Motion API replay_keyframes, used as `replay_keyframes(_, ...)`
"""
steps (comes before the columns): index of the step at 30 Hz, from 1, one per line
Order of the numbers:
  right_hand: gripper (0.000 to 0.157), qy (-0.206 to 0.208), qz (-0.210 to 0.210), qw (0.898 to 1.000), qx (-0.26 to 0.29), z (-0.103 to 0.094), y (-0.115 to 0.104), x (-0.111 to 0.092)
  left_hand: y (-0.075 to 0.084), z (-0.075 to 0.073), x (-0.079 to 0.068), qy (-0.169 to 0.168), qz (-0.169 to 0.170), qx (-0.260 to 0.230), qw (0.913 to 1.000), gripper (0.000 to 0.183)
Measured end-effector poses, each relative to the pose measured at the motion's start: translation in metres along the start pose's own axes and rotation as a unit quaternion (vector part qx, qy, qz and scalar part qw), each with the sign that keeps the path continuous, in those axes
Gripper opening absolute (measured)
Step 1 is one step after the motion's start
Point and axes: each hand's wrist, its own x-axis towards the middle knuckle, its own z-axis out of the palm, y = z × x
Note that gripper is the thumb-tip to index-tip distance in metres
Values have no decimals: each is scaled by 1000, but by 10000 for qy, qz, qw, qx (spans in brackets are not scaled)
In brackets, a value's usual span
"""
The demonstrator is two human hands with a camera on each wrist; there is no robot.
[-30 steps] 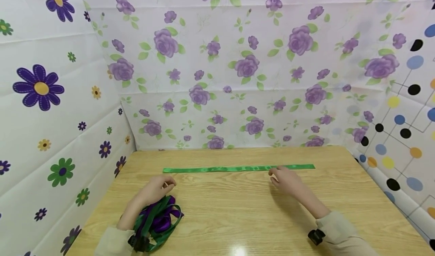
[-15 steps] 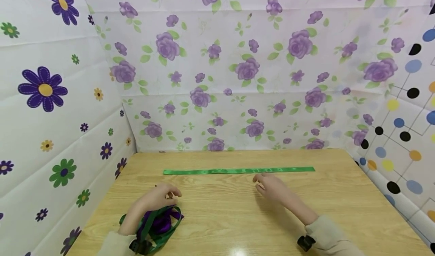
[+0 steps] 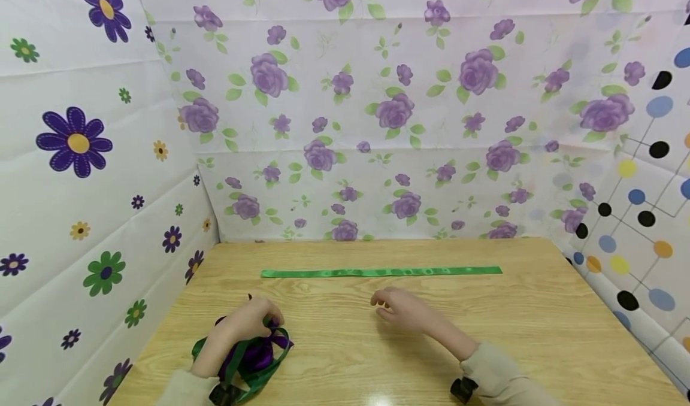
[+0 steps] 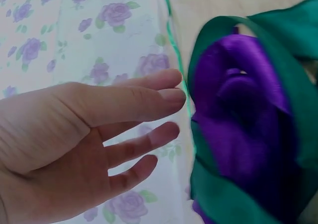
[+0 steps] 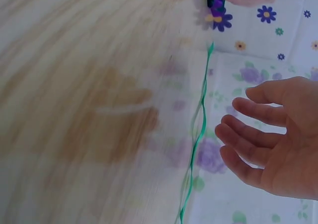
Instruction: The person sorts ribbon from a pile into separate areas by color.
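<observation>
A long green ribbon (image 3: 377, 272) lies stretched from side to side near the back of the table. At the front left sits a tangled bundle of purple and dark green ribbons (image 3: 256, 358). My left hand (image 3: 248, 320) is over this bundle, partly hiding it. In the left wrist view, its thumb and fingertips are right at the edge of the looped ribbons (image 4: 233, 124), fingers relaxed and nothing between them. My right hand (image 3: 406, 311) hovers in front of the stretched ribbon, fingers loosely bent and holding nothing, as the right wrist view also shows.
The wooden table (image 3: 345, 346) meets a back wall of purple-rose cloth (image 3: 377, 172). Daisy-printed cloth (image 3: 108, 214) stands along the left side, dotted cloth (image 3: 636, 262) along the right. A black wrist strap piece (image 3: 463, 389) sits at the right cuff.
My right hand has drawn away from the green ribbon, moving left and toward me. My left hand has lowered its fingers onto the ribbon bundle. The stretched ribbon stays in place.
</observation>
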Motion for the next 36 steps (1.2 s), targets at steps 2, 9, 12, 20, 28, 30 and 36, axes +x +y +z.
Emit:
replay_keyframes(2, 20, -62, -135, 9999, 31, 3, -4, 4, -1, 3, 0, 123, 81, 119, 9998, 19)
replay_keyframes(9, 18, -281, -525, 9981, 137, 9, -18, 14, -10, 17, 4, 545, 28, 469, 9974, 14)
replay_keyframes(12, 19, -391, -561, 9973, 252, 12, -24, 17, -10, 20, 4, 656, -16, 623, 9959, 12)
replay_keyframes(20, 20, -600, -558, 9954, 505, 17, -30, 24, -4, 14, 5, 270, -23, -297, 9992, 19)
replay_keyframes(28, 25, -911, -764, 9827, 1418, 14, -39, 30, 7, 2, 5, -712, 484, -1768, 9805, 17)
replay_keyframes(30, 26, -992, -786, 9761, 1764, 13, -41, 31, 9, -1, 6, -963, 688, -2212, 9680, 17)
replay_keyframes(36, 38, -1323, -825, 9502, 2700, 11, -48, 33, 15, -4, 10, -1297, 1131, -3005, 9381, 20)
